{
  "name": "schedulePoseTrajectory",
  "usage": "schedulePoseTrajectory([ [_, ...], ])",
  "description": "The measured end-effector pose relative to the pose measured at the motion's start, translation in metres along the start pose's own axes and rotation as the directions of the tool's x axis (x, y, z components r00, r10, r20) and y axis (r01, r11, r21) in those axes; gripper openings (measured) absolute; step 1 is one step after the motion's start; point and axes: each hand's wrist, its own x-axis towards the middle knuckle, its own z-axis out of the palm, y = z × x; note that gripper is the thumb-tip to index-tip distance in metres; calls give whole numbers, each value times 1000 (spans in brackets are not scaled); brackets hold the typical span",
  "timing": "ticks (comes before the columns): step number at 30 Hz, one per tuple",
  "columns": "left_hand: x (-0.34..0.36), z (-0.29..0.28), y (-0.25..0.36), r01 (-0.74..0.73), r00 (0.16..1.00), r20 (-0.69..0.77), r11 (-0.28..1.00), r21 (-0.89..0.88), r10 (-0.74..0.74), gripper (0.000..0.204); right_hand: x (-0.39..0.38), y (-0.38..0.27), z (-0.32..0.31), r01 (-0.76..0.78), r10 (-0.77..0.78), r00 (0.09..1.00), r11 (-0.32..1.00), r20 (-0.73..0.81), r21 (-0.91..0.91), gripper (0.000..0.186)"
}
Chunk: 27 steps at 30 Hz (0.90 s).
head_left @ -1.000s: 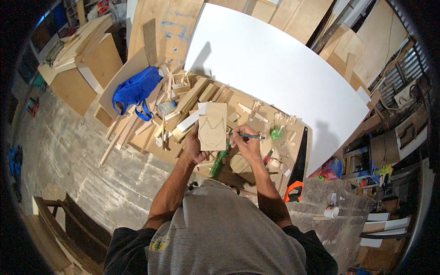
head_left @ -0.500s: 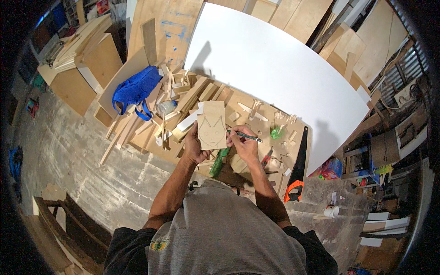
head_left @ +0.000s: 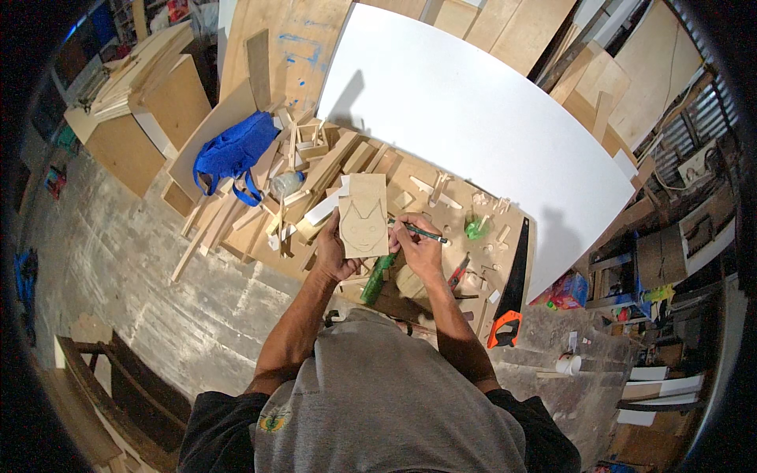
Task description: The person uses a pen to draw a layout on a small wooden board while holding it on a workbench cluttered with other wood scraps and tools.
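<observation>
At the frame's centre the left hand (head_left: pixel 333 251) grips one small board (head_left: pixel 363 214) by its left edge, while the right hand (head_left: pixel 415 244) pinches one pencil (head_left: pixel 420 232) at its right edge. Wood scraps (head_left: pixel 315 169) crowd the bench (head_left: pixel 441 206) around them; one white sheet (head_left: pixel 473 118) spans the upper right and one saw (head_left: pixel 511 293) lies at the bench's right edge.

Left hand (head_left: pixel 335 251) gripped the left edge of a small rectangular plywood panel (head_left: pixel 363 214) with a pencilled outline on it, holding it up over the messy workbench. Right hand (head_left: pixel 415 246) pinched a thin dark-green pencil (head_left: pixel 418 231), tip touching the panel's right edge. Just below the hands lay a green cylindrical tube (head_left: pixel 377 277). Off to the right of the right hand sat a black-bladed handsaw with an orange handle (head_left: pixel 509 296). Up and left of the left hand was a crumpled blue fabric bag (head_left: pixel 235 151) among loose wooden offcuts (head_left: pixel 315 169), and a big white board (head_left: pixel 465 118) beyond the hands.
</observation>
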Motion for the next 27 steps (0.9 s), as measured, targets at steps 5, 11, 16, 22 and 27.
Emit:
schedulePoseTrajectory([
  [5, 1, 1, -1, -10, 999, -32, 998, 59, 11, 66, 2, -2, 0, -2, 2, 1000, 1000, 3, -11, 18],
  [11, 3, -2, 0, -17, 999, -31, 999, 49, 19, 66, 4, -4, 2, -19, 19, 1000, 1000, -5, -14, 16],
  [16, 4, 0, 1, -10, 999, -48, 997, 77, 14, 67, 5, -7, 4, -49, 49, 999, 999, -19, -1, 15],
  [22, 2, 1, 2, 23, 998, -61, 991, 133, -15, 67, 7, 0, 1, -3, 3, 1000, 1000, -5, -26, 19],
  [27, 2, 11, 0, 25, 991, -134, 988, 155, -4, 67, 8, -1, 3, -40, 40, 999, 999, -22, 11, 19],
])
